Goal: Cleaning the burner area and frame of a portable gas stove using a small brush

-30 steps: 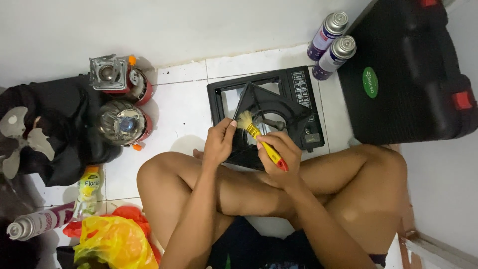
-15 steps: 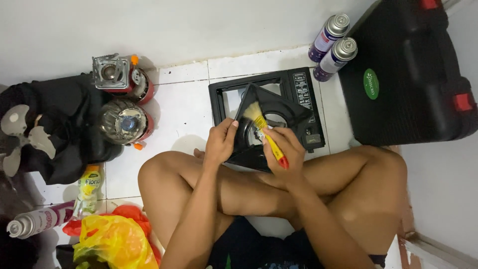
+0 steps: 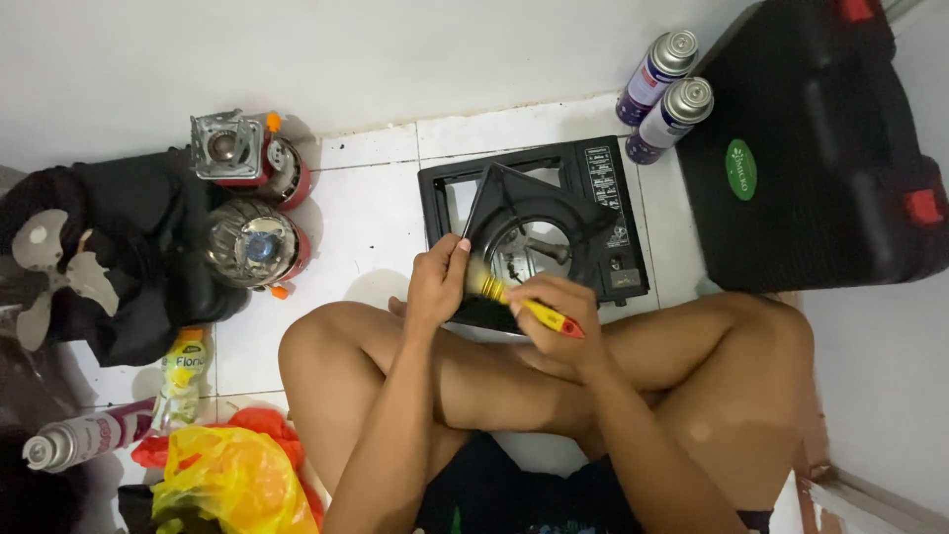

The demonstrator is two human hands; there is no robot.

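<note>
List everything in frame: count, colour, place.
portable gas stove: 1, black, on the white floor tiles ahead of the knees
burner plate: 1, black, tilted up over the stove, held by the left hand
brush: 1, yellow and red handle, in the right hand
spray cans: 2, purple and white, upright by the wall
hard case: 1, black with red latches, right
small camping burners: 2, metal and red, left
black cloth: 1, far left
plastic bag: 1, yellow, bottom left
lying can: 1, pink and white, bottom left
left hand: 1
right hand: 1
</note>
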